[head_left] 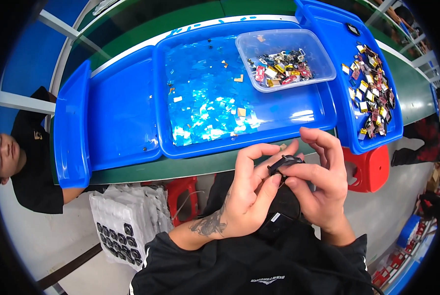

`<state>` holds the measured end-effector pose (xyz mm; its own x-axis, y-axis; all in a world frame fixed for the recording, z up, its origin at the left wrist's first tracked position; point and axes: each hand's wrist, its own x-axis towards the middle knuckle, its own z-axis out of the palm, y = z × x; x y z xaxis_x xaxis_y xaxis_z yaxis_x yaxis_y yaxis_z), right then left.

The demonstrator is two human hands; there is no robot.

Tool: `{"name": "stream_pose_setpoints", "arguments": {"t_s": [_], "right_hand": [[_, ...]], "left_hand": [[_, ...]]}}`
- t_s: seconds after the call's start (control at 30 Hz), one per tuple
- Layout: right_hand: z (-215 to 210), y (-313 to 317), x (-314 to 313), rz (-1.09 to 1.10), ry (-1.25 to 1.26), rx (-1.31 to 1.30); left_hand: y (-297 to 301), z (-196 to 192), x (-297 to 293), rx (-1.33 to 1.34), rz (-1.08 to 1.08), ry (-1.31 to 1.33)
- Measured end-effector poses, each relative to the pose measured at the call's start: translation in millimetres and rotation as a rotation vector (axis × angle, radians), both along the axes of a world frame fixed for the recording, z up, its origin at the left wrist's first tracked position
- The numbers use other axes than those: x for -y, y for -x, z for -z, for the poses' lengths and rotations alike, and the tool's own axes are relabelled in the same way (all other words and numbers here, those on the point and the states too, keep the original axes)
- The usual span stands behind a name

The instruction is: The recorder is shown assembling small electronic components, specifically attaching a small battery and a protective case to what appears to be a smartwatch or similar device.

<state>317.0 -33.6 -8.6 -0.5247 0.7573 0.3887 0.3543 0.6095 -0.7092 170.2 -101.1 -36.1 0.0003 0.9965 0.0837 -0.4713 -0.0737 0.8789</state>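
A small black plastic part [285,162], too small to name more exactly, is held between both hands in front of my chest. My left hand [249,191] pinches its near left side between thumb and fingers. My right hand [323,177] grips its right side, with the thumb below and the index finger on top. A thin piece shows beneath the part by the left thumb, and the fingers hide much of the rest. Just beyond my hands lies the front rim of a blue tray [230,148] scattered with shiny blue film pieces.
A clear plastic box [324,56] of small mixed parts sits in that tray. More parts fill the right blue tray [328,24]. Another blue tray [124,108] lies left. Stacked white moulded trays [153,206], red stools [377,169] and a person [33,172] are nearby.
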Motion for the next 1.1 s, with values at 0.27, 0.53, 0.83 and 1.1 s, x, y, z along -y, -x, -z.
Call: {"name": "stream_pose_setpoints", "arguments": {"t_s": [0.27, 0.53, 0.83, 1.1], "right_hand": [[11, 7, 12, 0.202, -0.118, -0.070], [41, -2, 40, -0.055, 0.992, -0.709], [36, 7, 38, -0.077, 1.208, -0.859], [27, -8, 32, 0.127, 0.391, -0.585]], "left_hand": [[6, 3, -4, 0.128, 0.067, 0.139], [6, 1, -14, 0.309, 0.046, 0.028], [5, -1, -16, -0.160, -0.043, -0.117], [7, 1, -17, -0.577, -0.032, -0.281]]}}
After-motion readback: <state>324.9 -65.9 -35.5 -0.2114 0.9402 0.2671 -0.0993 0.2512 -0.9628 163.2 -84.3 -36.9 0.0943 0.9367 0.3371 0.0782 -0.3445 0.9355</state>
